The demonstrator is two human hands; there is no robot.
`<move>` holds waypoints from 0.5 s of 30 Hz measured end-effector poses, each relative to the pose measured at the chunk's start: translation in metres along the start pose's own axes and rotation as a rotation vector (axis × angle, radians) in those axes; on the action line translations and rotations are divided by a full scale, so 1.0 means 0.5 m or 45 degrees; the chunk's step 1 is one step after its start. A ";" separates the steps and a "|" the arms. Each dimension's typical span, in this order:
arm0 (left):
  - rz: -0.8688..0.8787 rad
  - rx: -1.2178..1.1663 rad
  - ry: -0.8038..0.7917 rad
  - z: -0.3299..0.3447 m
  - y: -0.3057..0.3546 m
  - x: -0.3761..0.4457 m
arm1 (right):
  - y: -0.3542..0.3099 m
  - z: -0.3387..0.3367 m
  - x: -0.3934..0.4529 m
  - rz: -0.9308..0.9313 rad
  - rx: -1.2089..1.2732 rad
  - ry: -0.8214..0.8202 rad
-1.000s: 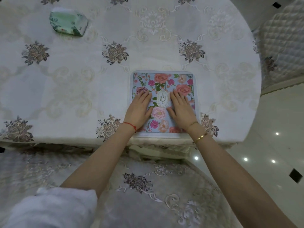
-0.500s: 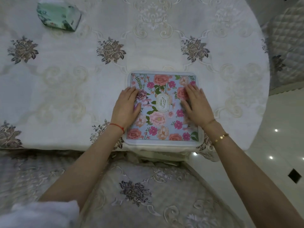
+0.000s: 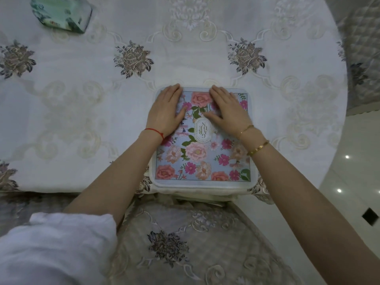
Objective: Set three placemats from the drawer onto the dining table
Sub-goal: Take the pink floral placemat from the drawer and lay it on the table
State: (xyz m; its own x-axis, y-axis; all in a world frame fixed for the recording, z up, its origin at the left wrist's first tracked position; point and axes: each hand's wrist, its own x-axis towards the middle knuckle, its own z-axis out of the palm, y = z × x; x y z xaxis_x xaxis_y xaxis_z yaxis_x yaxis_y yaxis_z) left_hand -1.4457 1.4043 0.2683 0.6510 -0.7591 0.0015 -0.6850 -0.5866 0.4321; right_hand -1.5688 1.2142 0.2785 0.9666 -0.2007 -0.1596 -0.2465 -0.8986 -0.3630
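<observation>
A square floral placemat [image 3: 202, 159], pale blue with pink flowers and a white border, lies flat at the near edge of the round dining table [image 3: 82, 99], which wears a white embroidered cloth. My left hand [image 3: 165, 112] rests palm down on the mat's far left corner, fingers together and flat. On the mat's far middle my right hand [image 3: 228, 109] lies palm down as well. Neither hand grips anything. Only this one placemat is in view; no drawer shows.
A green tissue pack [image 3: 61, 14] sits at the far left of the table. A chair with an embroidered cover [image 3: 174, 243] stands tucked under the near edge below my arms. Another padded chair [image 3: 362, 48] stands at the right, over a glossy tiled floor [image 3: 353, 171].
Both hands slid from the mat's middle out to its sides, then up to its far edge. The camera moved closer and slightly left.
</observation>
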 end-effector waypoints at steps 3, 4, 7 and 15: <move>-0.052 0.018 0.042 -0.006 -0.020 -0.025 | 0.051 -0.013 -0.044 0.092 -0.006 0.061; -0.072 0.019 0.049 -0.008 -0.025 -0.035 | 0.067 -0.016 -0.062 0.127 -0.016 0.078; -0.109 0.050 0.031 -0.015 -0.026 -0.062 | 0.089 -0.018 -0.100 0.201 -0.039 0.100; 0.024 0.059 -0.070 0.001 0.055 -0.177 | -0.036 0.031 -0.175 0.038 -0.026 0.056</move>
State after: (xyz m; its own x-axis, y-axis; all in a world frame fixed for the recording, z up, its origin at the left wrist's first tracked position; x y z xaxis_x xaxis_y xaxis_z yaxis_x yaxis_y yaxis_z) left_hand -1.5221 1.4552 0.2797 0.6200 -0.7835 -0.0407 -0.7120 -0.5837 0.3902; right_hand -1.6503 1.2540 0.2845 0.9610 -0.2442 -0.1295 -0.2743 -0.8997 -0.3395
